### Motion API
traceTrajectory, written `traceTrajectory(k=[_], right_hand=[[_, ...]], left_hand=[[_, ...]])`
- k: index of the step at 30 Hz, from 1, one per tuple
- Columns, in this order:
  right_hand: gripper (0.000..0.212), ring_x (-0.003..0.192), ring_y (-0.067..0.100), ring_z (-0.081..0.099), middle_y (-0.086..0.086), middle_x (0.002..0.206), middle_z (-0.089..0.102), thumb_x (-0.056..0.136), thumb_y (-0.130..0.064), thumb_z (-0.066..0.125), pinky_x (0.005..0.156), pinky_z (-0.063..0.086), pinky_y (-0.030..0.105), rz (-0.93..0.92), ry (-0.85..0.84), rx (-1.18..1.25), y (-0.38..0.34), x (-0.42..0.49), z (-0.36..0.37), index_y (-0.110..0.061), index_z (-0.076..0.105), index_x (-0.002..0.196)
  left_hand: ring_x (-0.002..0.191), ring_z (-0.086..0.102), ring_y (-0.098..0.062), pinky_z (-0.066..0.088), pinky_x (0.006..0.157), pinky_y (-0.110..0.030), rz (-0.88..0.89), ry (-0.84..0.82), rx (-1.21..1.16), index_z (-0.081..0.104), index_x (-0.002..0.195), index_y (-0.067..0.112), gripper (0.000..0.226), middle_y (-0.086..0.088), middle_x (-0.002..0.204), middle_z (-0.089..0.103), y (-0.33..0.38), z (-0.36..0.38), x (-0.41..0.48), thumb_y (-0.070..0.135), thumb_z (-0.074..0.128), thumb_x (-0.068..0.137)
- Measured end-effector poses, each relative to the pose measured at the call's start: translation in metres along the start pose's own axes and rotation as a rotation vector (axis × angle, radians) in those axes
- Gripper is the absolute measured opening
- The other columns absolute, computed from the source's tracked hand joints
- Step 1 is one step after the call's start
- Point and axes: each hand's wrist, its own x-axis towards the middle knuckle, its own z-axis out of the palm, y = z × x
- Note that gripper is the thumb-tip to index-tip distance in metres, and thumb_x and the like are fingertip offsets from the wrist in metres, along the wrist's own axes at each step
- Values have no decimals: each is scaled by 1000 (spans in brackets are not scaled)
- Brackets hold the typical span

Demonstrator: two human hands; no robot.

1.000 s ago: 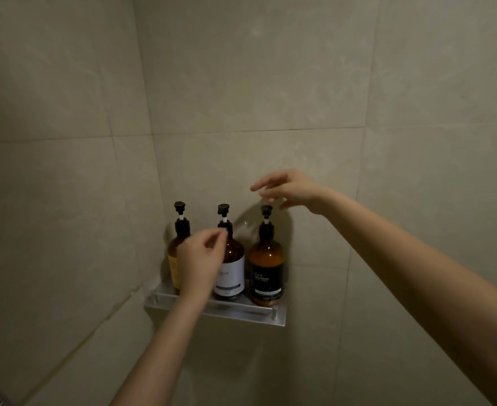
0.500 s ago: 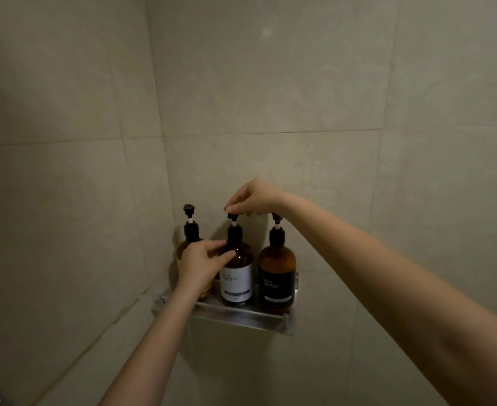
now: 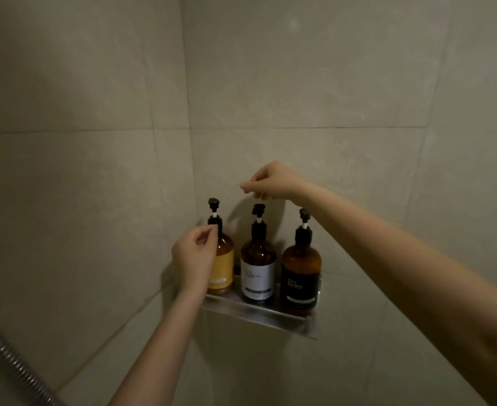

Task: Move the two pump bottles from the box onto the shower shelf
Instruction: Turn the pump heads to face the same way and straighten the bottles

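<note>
Three amber pump bottles stand upright in a row on the metal shower shelf (image 3: pixel 259 316) in the tiled corner: a yellow-label bottle (image 3: pixel 223 266) on the left, a white-label bottle (image 3: pixel 258 275) in the middle and a black-label bottle (image 3: pixel 300 284) on the right. My left hand (image 3: pixel 193 257) is in front of the yellow-label bottle, with thumb and forefinger pinched at its black collar. My right hand (image 3: pixel 270 181) hovers just above the middle bottle's pump head, fingers curled, touching nothing. No box is in view.
Beige tiled walls meet in a corner behind the shelf. A ribbed metal shower hose (image 3: pixel 7 356) runs along the lower left edge. The shelf's right end juts out from the wall.
My left hand has moved from the middle bottle's neck to the left bottle's collar. My right hand has let go of the middle pump head and risen slightly above it.
</note>
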Motion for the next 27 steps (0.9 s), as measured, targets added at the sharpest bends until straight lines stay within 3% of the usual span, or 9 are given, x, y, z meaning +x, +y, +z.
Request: traceTrajectory(k=[1,3,7,10,13,17,19,22,27], right_hand=[[31,71,11,62,-5,73,64,84,-44,61,58,46,20,-4,1,-27,-5,6,4,-14,70,87],[30,69,10,63,-5,70,64,83,-48,60,57,47,22,-5,-36,-109,-16,18,15,-20,65,75],[38,64,11,64,-3,66,65,79,-53,62,50,45,23,-4,-83,-204,-36,38,36,-18,60,66],[41,56,13,61,0,61,64,75,-51,68,46,44,23,-14,-86,-270,-43,45,48,-14,57,63],[33,61,15,64,0,65,66,73,-40,74,56,53,27,-52,-76,-387,-48,48,53,-10,63,72],[23,74,19,67,6,81,70,75,-26,74,67,59,31,-77,-130,-362,-47,51,52,-8,69,86],[20,76,17,65,4,86,68,78,-18,72,62,57,25,-106,-174,-302,-45,51,52,-10,71,96],[20,69,10,57,-8,76,58,81,-8,66,51,45,17,-163,-230,-264,-41,50,51,-19,72,96],[28,67,3,55,-16,77,53,85,-5,61,48,42,9,-259,-268,-244,-29,49,47,-22,70,106]], left_hand=[[66,55,14,42,60,-4,-28,54,10,71,97,19,16,4,88,70,-5,-4,3,22,63,84],[66,53,17,36,58,-1,-94,11,69,68,106,18,26,3,98,71,-16,-9,9,30,62,84],[96,58,-3,44,78,-19,-160,-254,125,58,124,16,55,-1,120,66,-37,-10,25,39,69,76],[94,65,-12,52,82,-30,-173,-334,196,65,114,21,53,3,108,70,-44,-7,33,42,75,67],[82,65,-7,56,79,-35,-182,-344,202,68,106,25,48,5,98,73,-46,-8,36,43,76,63],[86,65,-9,55,82,-38,-176,-349,166,66,113,21,57,4,101,73,-46,-10,33,46,75,63],[90,65,-11,55,84,-40,-168,-347,159,65,115,20,57,2,104,72,-48,-11,32,44,74,65],[97,64,-15,53,88,-42,-165,-354,144,64,119,18,58,-2,111,70,-52,-11,33,42,75,67],[102,63,-16,52,91,-41,-180,-351,108,62,120,17,61,-5,116,68,-55,-10,36,39,79,65]])
